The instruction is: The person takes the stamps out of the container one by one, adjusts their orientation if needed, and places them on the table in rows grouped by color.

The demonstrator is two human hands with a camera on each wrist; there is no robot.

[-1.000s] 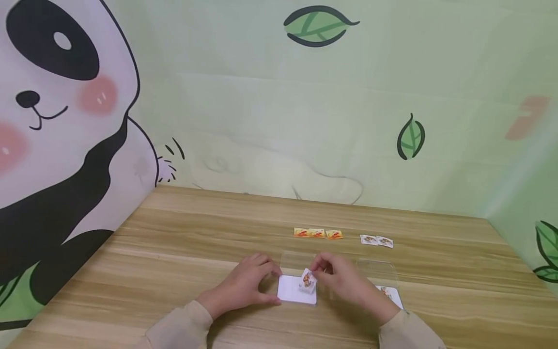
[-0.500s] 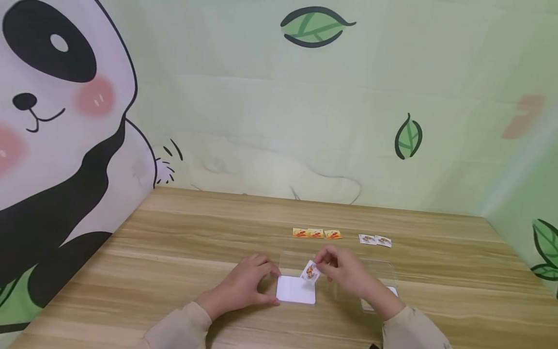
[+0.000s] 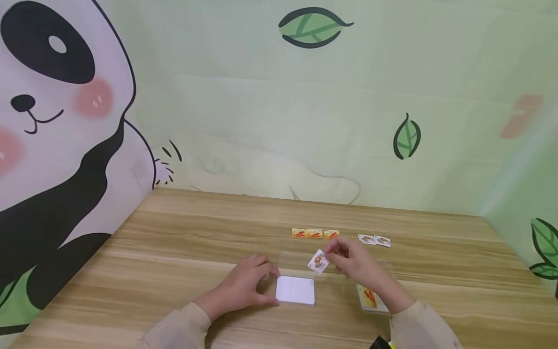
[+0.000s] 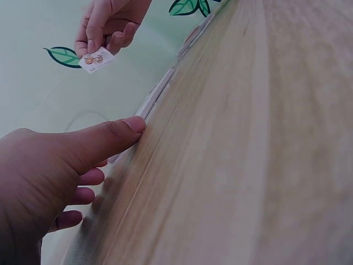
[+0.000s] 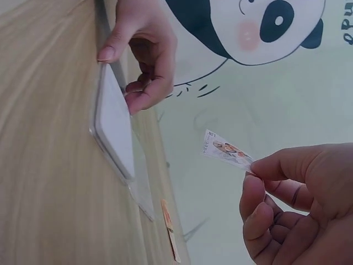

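Note:
My right hand [image 3: 355, 261] pinches a small white stamp-like picture card [image 3: 318, 261] by one corner between thumb and forefinger. The card, printed with an orange-brown figure, hangs above the table, tilted. My left hand [image 3: 241, 281] grips the left end of a flat clear plastic case [image 5: 95, 130], thumb at the near corner and forefinger at the far one. A white sheet or block [image 3: 295, 290] fills the case. Its clear lid [image 3: 289, 261] lies folded back behind it. In the left wrist view the left thumb [image 4: 118, 132] touches the case's edge.
A second case [image 3: 364, 310] with a yellow picture card [image 3: 369, 296] sits to the right, partly hidden by my right forearm. Farther back lie a row of orange-yellow cards [image 3: 307, 233] and two white picture cards [image 3: 375, 240]. A black object [image 3: 380, 343] shows at the bottom edge.
My right hand has lifted the picture card off the white surface and moved it right and away. The yellow card in the second case has come into view. My left hand stays put.

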